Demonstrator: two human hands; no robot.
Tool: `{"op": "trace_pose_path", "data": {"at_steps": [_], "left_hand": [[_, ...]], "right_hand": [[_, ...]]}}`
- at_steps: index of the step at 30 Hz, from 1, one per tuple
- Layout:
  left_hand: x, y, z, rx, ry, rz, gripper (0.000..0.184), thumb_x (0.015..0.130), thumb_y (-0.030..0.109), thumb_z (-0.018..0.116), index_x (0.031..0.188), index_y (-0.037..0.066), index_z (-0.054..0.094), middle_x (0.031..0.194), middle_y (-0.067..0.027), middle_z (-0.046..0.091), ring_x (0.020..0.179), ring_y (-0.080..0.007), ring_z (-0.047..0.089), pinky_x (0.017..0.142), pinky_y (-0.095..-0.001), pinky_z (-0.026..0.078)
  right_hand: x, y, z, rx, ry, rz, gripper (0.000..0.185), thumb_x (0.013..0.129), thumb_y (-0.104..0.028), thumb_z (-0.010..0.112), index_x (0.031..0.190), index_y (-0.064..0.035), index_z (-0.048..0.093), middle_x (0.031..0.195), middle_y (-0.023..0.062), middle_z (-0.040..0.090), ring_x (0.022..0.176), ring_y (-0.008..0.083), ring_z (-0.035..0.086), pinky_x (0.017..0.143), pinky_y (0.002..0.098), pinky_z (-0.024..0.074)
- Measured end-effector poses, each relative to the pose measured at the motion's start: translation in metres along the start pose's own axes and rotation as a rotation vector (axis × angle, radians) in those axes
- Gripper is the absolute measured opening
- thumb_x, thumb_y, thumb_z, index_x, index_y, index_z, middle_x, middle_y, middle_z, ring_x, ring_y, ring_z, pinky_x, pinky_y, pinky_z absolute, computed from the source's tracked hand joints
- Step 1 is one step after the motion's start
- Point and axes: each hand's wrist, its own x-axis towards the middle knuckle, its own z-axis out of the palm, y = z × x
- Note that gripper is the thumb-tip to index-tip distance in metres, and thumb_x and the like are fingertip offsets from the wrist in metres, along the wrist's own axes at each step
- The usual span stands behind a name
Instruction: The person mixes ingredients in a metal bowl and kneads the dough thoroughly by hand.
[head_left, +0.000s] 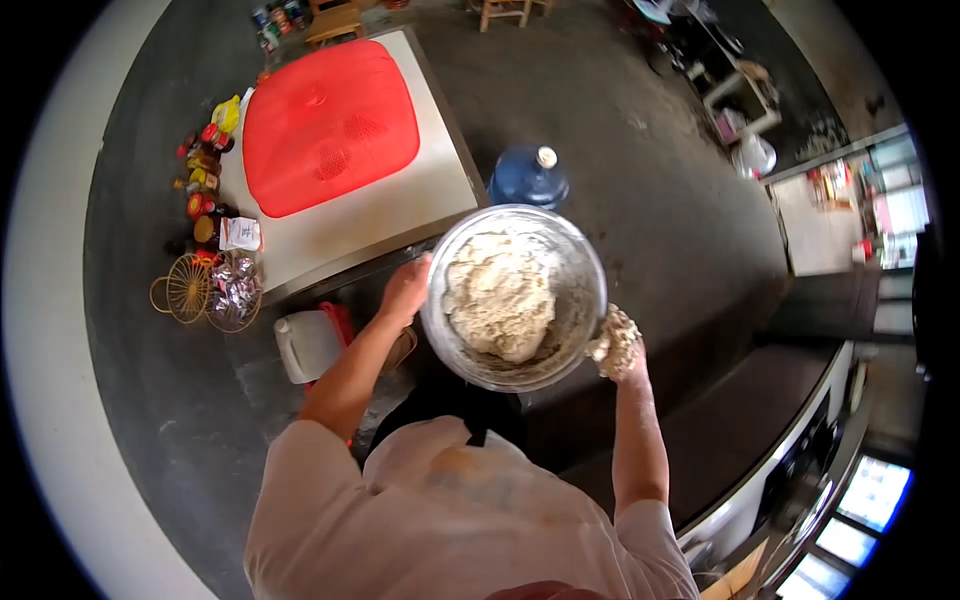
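A round metal bowl is held in front of my body, with a rough mass of pale dough in it. Flour smears the bowl's inner wall. My left hand grips the bowl's left rim, its fingers partly hidden at the edge. At the lower right rim is my right hand, thickly coated in sticky dough. The dough hides how its fingers are placed.
A table at the upper left bears a red cover. Jars and wire baskets line its left side. A blue water jug stands beyond the bowl. A whitish container is at lower left.
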Motion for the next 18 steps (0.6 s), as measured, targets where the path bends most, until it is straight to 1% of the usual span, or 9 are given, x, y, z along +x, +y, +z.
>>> {"op": "trace_pose_path", "data": {"at_steps": [3, 4, 6, 8, 10, 12, 13, 16, 18], "left_hand": [[-0.032, 0.001, 0.010, -0.160, 0.110, -0.176, 0.060, 0.088, 0.050, 0.027, 0.084, -0.002, 0.056, 0.069, -0.0174, 0.056, 0.064, -0.0307, 0.055, 0.061, -0.0397, 0.040], [-0.049, -0.003, 0.010, -0.182, 0.095, -0.291, 0.061, 0.088, 0.052, 0.027, 0.082, -0.002, 0.055, 0.064, -0.0156, 0.055, 0.061, -0.0279, 0.054, 0.059, -0.0388, 0.040], [-0.045, -0.012, 0.017, -0.120, 0.102, -0.327, 0.062, 0.087, 0.053, 0.028, 0.078, -0.002, 0.054, 0.061, -0.0134, 0.052, 0.059, -0.0255, 0.054, 0.057, -0.0377, 0.040], [-0.052, -0.008, 0.028, -0.065, 0.116, -0.355, 0.062, 0.087, 0.054, 0.029, 0.074, -0.002, 0.052, 0.057, -0.0112, 0.050, 0.057, -0.0230, 0.053, 0.056, -0.0366, 0.040], [-0.047, -0.001, 0.033, -0.183, 0.228, -0.312, 0.060, 0.086, 0.053, 0.031, 0.067, -0.002, 0.049, 0.053, -0.0112, 0.048, 0.058, -0.0231, 0.053, 0.056, -0.0367, 0.040], [-0.057, 0.015, 0.028, -0.112, 0.219, -0.323, 0.060, 0.086, 0.053, 0.032, 0.068, -0.002, 0.051, 0.055, -0.0134, 0.049, 0.059, -0.0259, 0.054, 0.057, -0.0380, 0.040], [-0.052, 0.013, 0.029, -0.032, 0.191, -0.324, 0.059, 0.086, 0.052, 0.034, 0.070, -0.001, 0.052, 0.057, -0.0156, 0.050, 0.061, -0.0288, 0.054, 0.059, -0.0393, 0.041], [-0.049, -0.012, 0.044, -0.002, 0.210, -0.273, 0.058, 0.085, 0.052, 0.035, 0.074, -0.002, 0.054, 0.063, -0.0200, 0.053, 0.067, -0.0346, 0.055, 0.063, -0.0414, 0.041], [-0.047, -0.017, 0.045, 0.050, 0.253, -0.238, 0.058, 0.086, 0.051, 0.034, 0.077, -0.002, 0.055, 0.066, -0.0209, 0.055, 0.069, -0.0358, 0.055, 0.064, -0.0416, 0.041]], "right_hand": [[0.010, 0.000, -0.016, 0.229, 0.017, 0.087, 0.031, 0.063, -0.019, 0.066, 0.088, -0.0026, 0.055, 0.079, 0.0116, 0.055, 0.080, 0.0317, 0.053, 0.072, 0.0359, 0.0454], [0.006, -0.001, -0.020, -0.291, -0.046, -0.249, 0.033, 0.066, -0.020, 0.066, 0.092, -0.0027, 0.054, 0.081, 0.0099, 0.057, 0.083, 0.0295, 0.054, 0.076, 0.0343, 0.0452], [0.019, 0.000, -0.024, -0.809, -0.115, -0.598, 0.035, 0.068, -0.021, 0.067, 0.096, -0.0028, 0.054, 0.082, 0.0082, 0.058, 0.086, 0.0273, 0.055, 0.080, 0.0326, 0.0450], [0.024, 0.031, -0.020, 0.219, -0.226, 0.027, 0.039, 0.074, -0.028, 0.065, 0.102, -0.0038, 0.052, 0.088, 0.0052, 0.059, 0.091, 0.0234, 0.054, 0.084, 0.0309, 0.0432], [0.043, 0.043, -0.021, -0.801, -0.216, -0.400, 0.035, 0.079, -0.029, 0.061, 0.103, -0.0060, 0.053, 0.094, 0.0047, 0.058, 0.092, 0.0201, 0.054, 0.080, 0.0315, 0.0452], [0.042, 0.065, -0.013, 0.932, -0.186, 0.487, 0.031, 0.082, -0.025, 0.057, 0.106, -0.0067, 0.051, 0.099, 0.0050, 0.055, 0.091, 0.0185, 0.054, 0.075, 0.0317, 0.0470], [0.049, 0.089, -0.003, 0.932, -0.175, 0.487, 0.031, 0.082, -0.025, 0.057, 0.106, -0.0067, 0.051, 0.099, 0.0050, 0.055, 0.091, 0.0185, 0.054, 0.075, 0.0317, 0.0470], [0.063, 0.134, 0.004, 0.636, -0.200, 0.026, 0.035, 0.076, -0.028, 0.059, 0.101, -0.0052, 0.053, 0.102, 0.0048, 0.056, 0.095, 0.0185, 0.053, 0.083, 0.0262, 0.0430], [0.066, 0.111, -0.005, 1.137, -0.217, 0.495, 0.031, 0.079, -0.031, 0.053, 0.098, -0.0062, 0.054, 0.105, 0.0065, 0.055, 0.103, 0.0215, 0.049, 0.090, 0.0297, 0.0386]]}}
